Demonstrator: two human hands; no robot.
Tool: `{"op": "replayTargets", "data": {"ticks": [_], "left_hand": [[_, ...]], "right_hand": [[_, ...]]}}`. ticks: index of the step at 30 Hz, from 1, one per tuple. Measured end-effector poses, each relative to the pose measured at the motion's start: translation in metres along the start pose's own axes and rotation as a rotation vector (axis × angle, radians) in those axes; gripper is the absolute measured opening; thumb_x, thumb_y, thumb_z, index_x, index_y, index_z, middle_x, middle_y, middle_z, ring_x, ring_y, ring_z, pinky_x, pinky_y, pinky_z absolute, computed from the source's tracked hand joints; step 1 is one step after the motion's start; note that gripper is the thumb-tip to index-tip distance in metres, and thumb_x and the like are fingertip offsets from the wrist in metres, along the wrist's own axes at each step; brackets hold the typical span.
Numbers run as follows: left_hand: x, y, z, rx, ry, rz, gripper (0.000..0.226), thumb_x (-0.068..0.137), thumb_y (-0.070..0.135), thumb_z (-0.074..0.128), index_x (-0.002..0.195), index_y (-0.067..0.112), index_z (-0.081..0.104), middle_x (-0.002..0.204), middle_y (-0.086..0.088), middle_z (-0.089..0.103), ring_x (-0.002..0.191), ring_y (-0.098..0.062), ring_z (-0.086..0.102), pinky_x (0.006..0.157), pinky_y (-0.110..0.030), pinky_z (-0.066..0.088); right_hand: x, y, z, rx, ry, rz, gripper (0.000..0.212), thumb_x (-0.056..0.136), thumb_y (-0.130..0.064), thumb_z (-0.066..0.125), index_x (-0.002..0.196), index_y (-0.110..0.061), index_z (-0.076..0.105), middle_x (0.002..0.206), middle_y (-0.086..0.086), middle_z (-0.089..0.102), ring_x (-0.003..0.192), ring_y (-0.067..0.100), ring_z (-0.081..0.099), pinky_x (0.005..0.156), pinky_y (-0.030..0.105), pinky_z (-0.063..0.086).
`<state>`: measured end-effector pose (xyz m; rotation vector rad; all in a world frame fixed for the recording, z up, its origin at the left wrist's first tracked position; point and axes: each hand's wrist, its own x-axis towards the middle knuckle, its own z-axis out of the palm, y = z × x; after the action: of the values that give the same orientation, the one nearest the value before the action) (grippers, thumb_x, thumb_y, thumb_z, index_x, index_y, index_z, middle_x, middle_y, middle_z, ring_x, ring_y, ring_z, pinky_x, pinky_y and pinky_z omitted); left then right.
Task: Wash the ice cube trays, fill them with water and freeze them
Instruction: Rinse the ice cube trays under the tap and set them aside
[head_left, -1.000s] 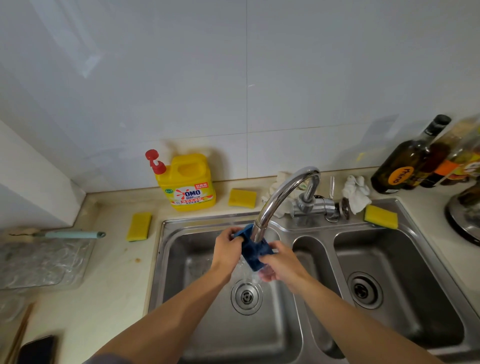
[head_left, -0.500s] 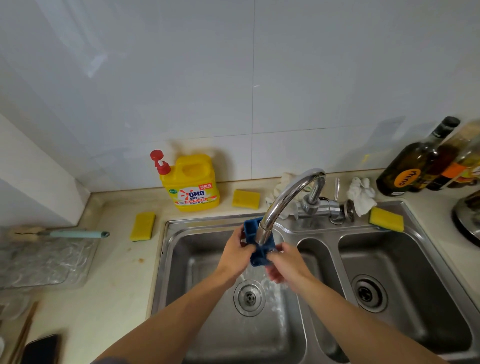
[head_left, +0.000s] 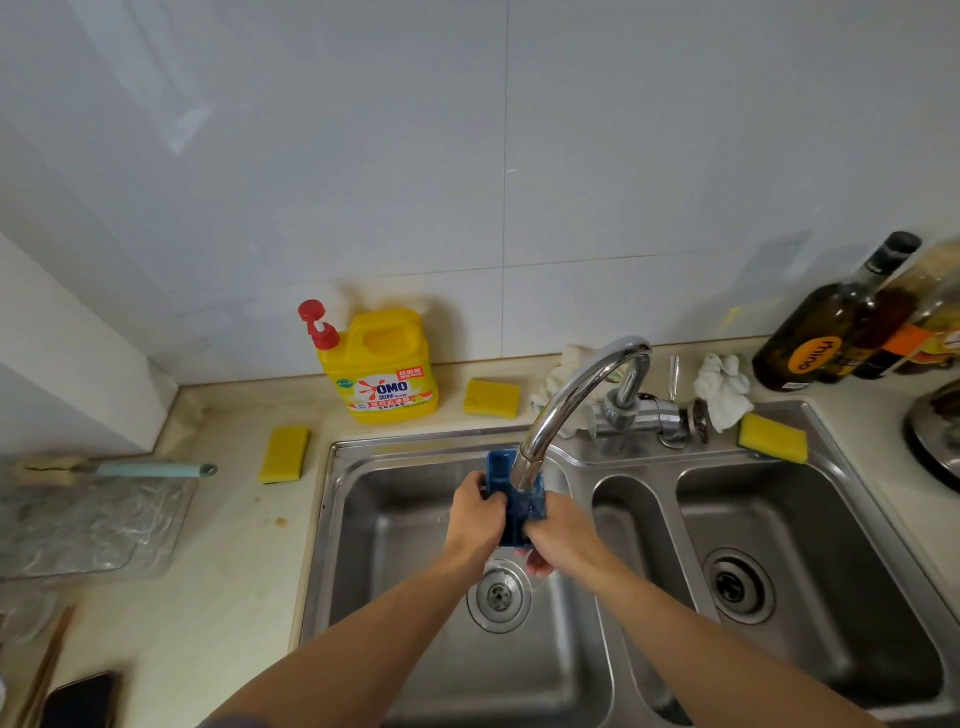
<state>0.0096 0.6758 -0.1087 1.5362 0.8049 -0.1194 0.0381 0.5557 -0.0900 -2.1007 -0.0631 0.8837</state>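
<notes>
A wall of pale grey-white tiles rises behind a beige stone counter (head_left: 223, 561), into which a stainless steel double sink (head_left: 395, 525) is set. Over the left basin, both hands hold a small dark blue plastic ice cube tray (head_left: 511, 501) right under the mouth of the curved chrome faucet (head_left: 576, 389). The tray is tilted, with its far end raised toward the spout and its near end down between the hands, above the round left drain (head_left: 498, 596).

The left hand (head_left: 475, 514) grips the tray's left edge with curled fingers. The right hand (head_left: 560, 535) wraps around the tray's lower right side; its fingertips are hidden beneath the tray.

At the back of the counter a yellow detergent jug with a red pump (head_left: 387, 371) stands against the wall. A yellow rectangular sponge (head_left: 491, 398) lies just right of it, a second yellow sponge (head_left: 284, 453) lies left of the sink, and a third yellow sponge (head_left: 773, 438) rests on the sink's rear rim. A crumpled white cloth (head_left: 723, 387) sits beside the faucet base.

Dark glass bottles (head_left: 826, 332) lean in the far right corner. On the left, a brush with a light blue handle (head_left: 150, 470) lies across a clear plastic sheet (head_left: 88, 525), and a dark phone (head_left: 78, 701) sits at the lower left edge.
</notes>
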Motion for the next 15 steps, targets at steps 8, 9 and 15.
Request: {"op": "replayTargets", "data": {"ticks": [8,9,15], "left_hand": [[0.002,0.000,-0.004,-0.041,0.000,-0.090,0.017,0.094,0.003,0.048,0.103,0.005,0.062,0.100,-0.018,0.070,0.089,-0.028,0.068,0.078,-0.042,0.060],[0.003,0.001,-0.006,-0.049,0.018,-0.092,0.017,0.094,0.003,0.047,0.102,0.004,0.062,0.098,-0.017,0.069,0.087,-0.028,0.068,0.078,-0.042,0.060],[0.000,-0.001,-0.014,-0.069,-0.022,-0.091,0.015,0.099,0.009,0.049,0.104,0.013,0.062,0.098,-0.010,0.073,0.086,-0.021,0.072,0.063,-0.029,0.058]], "right_hand": [[-0.003,0.002,0.002,0.024,-0.045,0.000,0.015,0.094,-0.006,0.050,0.096,-0.008,0.065,0.073,0.012,0.075,0.054,0.018,0.070,0.054,0.027,0.059],[-0.003,0.003,0.000,0.085,-0.049,0.001,0.014,0.094,-0.007,0.054,0.102,-0.010,0.065,0.083,0.014,0.076,0.062,0.020,0.073,0.059,0.029,0.061],[0.005,0.004,-0.011,0.414,-0.022,0.013,0.019,0.097,-0.012,0.061,0.116,-0.015,0.063,0.102,0.013,0.075,0.088,0.027,0.076,0.081,0.047,0.064]]}}
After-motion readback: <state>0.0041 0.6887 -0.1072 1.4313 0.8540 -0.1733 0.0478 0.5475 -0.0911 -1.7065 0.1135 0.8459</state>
